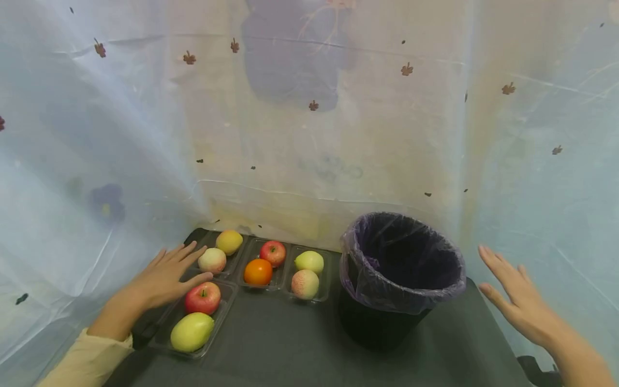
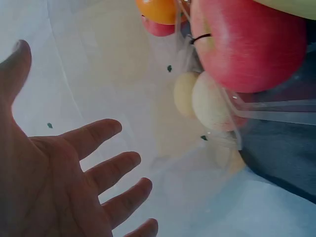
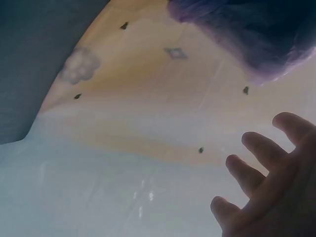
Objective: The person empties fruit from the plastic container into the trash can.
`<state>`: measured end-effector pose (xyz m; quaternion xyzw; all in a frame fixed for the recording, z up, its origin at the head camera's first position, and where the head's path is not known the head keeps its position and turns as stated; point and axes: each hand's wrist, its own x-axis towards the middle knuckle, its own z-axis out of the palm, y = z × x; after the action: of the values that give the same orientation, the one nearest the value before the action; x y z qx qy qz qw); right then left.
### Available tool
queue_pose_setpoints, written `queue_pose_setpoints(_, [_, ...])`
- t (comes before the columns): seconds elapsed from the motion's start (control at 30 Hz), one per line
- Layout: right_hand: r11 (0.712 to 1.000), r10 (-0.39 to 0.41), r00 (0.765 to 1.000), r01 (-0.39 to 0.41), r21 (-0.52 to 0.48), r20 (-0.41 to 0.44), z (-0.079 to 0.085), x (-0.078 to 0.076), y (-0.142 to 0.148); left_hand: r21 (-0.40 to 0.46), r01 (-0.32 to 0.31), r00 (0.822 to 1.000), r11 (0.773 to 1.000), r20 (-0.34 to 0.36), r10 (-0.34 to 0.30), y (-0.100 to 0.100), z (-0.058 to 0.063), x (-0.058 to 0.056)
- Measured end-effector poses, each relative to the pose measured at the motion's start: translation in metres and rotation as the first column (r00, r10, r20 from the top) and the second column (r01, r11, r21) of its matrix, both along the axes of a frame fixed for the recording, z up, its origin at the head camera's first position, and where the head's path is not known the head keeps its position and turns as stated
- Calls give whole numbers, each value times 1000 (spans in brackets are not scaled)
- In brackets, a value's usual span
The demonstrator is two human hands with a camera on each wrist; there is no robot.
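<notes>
My left hand (image 1: 162,279) hovers over the left side of the table, fingers spread and holding nothing. Nearest to it is a red apple (image 1: 203,298), which shares a clear plastic tray (image 1: 209,344) with a yellow-green fruit (image 1: 192,332). Behind lie a pale peach (image 1: 212,260) and a yellow lemon-like fruit (image 1: 229,242). An orange fruit (image 1: 258,272) and a second red apple (image 1: 273,253) sit in the middle tray. Another tray bears a greenish-yellow fruit (image 1: 309,262) and a pinkish peach (image 1: 305,284). My right hand (image 1: 522,303), fingers extended, is in the air beyond the table's right edge, touching nothing.
A black bin (image 1: 382,322) lined with a purple bag (image 1: 358,269) stands upright right of the trays, between them and my right hand. The dark table (image 1: 280,344) ends at a patterned plastic curtain (image 1: 309,150) behind and on both sides.
</notes>
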<state>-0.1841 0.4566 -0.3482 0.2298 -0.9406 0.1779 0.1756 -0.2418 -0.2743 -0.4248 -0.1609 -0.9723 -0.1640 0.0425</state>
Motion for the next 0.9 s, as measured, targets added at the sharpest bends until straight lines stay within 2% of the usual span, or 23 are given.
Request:
queue_pose_setpoints(0.17, [998,55,998,-55,-6,-26,11,-2,-17,4,-14,1000,1000,1,14,-7,-8,3])
queue_pose_setpoints(0.47, [997,83,997,-83,-2,-2,20,-9,-39,-11,-24,1000,1000,-2,24,-19,-26,6])
queue_pose_setpoints(0.67, [996,88,996,-88,18,25,23,-14,-49,22,-62,996,998,72,60,-27,-36,7])
queue_pose_setpoints(0.9, [994,101,992,-103,29,70,25,-24,-58,22,-69,984,997,168,64,-36,-47,4])
